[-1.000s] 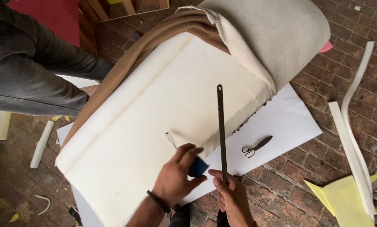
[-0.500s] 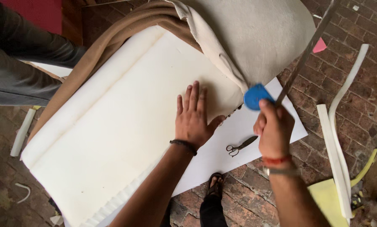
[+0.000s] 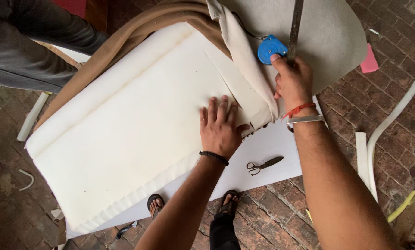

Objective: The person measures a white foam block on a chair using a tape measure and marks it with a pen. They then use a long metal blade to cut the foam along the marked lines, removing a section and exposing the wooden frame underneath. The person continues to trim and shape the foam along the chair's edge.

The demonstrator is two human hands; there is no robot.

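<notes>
The left hand (image 3: 220, 127) lies flat, fingers spread, on the white foam slab (image 3: 124, 134), near its right edge. Just beyond that edge the right hand (image 3: 293, 83) is closed around a blue tape measure (image 3: 271, 48) and a long metal ruler (image 3: 294, 28), holding both over the grey fabric (image 3: 337, 41) folded back from the foam. Scissors (image 3: 263, 165) lie on the white sheet (image 3: 267, 148) below the foam, near the left wrist.
</notes>
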